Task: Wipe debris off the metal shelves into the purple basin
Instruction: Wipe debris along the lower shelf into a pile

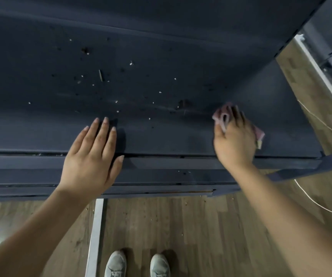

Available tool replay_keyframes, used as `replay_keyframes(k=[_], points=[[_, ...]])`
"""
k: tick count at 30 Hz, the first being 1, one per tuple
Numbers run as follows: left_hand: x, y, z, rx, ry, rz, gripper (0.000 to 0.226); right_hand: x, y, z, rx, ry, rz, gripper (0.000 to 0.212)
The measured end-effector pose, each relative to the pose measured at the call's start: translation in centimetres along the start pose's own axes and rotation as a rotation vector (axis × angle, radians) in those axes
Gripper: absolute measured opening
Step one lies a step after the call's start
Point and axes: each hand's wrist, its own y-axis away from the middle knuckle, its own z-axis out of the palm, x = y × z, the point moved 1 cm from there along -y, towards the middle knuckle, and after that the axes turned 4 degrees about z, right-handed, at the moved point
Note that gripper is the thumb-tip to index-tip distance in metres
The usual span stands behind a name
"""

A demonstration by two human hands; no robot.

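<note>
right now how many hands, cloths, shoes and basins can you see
hands: 2, left hand flat on the shelf, right hand gripping the cloth
cloths: 1, pink cloth
shoes: 2, grey shoes
basins: 0 in view
total: 5

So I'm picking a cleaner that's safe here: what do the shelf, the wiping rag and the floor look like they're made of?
Shelf: looks like dark painted metal, matte, with folded front edges. Rag in the right hand: soft pink cloth, crumpled. Floor: wood-look planks with a slight sheen, laminate or wood, can't tell.
</note>
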Motion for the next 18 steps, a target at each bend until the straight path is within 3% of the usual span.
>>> replay_keyframes(k=[3, 8, 11, 14, 18], points=[[-0.1, 0.0, 0.2, 0.028, -0.001, 0.001, 0.066, -5.7, 0.0, 1.7, 0.077, -0.079, -0.195, 0.036], [-0.2, 0.0, 0.4, 0.092, -0.009, 0.038, 0.06, -12.8, 0.9, 3.6, -0.072, -0.291, -0.314, 0.047], [-0.2, 0.0, 0.2, 0.086, 0.021, 0.045, 0.061, -13.7, 0.9, 3.2, -0.105, -0.401, -0.378, 0.039], [0.0, -0.2, -0.4, 0.047, 0.058, 0.033, 0.062, -11.1, 0.2, 1.3, -0.207, -0.69, -0.174, 0.027], [2.0, -1.8, -1.4, 0.104, 0.086, 0.108, 0.058, -3.4, -0.6, -2.9, -0.012, -0.717, 0.146, 0.022]])
